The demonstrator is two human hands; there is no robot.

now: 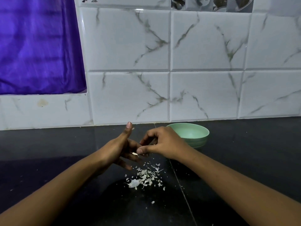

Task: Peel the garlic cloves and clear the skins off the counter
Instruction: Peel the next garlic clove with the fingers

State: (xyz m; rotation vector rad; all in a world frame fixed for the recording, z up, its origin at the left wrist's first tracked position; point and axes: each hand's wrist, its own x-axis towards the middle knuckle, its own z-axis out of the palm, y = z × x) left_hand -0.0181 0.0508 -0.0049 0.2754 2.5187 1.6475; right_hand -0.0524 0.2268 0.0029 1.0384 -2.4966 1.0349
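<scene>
Where the two hands meet above the dark worktop (65, 144), the left hand (117, 149) lies open, thumb raised and fingers straight. The right hand (161, 144), fingers curled, pinches a pale garlic scrap (134, 153) at the left fingertips. Loose skins (145, 176) lie heaped on the worktop just below. A green bowl (195, 134) stands behind the right hand.

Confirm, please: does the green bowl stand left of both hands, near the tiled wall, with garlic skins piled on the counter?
Not quite: the head view shows the green bowl standing right of the left hand and the right hand. It is near the tiled wall, and garlic skins are piled on the counter.
</scene>
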